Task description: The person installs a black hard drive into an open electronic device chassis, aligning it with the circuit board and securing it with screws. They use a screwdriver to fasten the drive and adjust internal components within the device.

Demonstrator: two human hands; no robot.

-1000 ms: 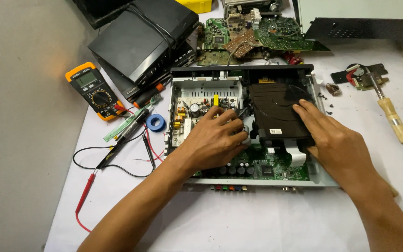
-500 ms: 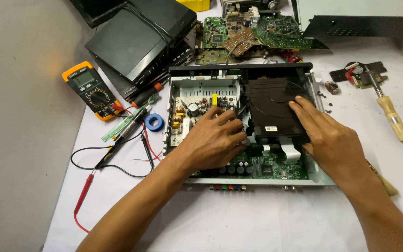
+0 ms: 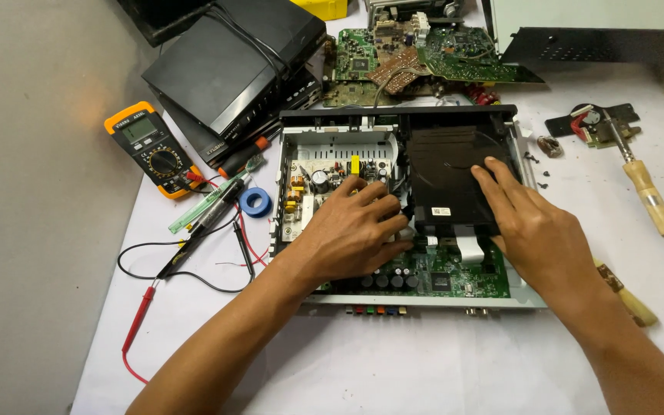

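An opened disc player chassis lies on the white table, its green circuit board exposed along the front. A black disc drive module sits in the right half. My right hand lies flat on the drive's right side, fingers spread on its top. My left hand rests inside the chassis over the power board, with its fingers curled against the drive's left edge. Whether the fingers pinch anything is hidden.
An orange multimeter with red and black probe leads lies left. Stacked black players stand at back left, loose circuit boards behind. A soldering iron lies right; blue tape roll and screwdriver left of the chassis.
The drive module, tilted up half a second ago, now lies flat and further back in the chassis. My right hand moved with it; my left hand stayed at its left edge.
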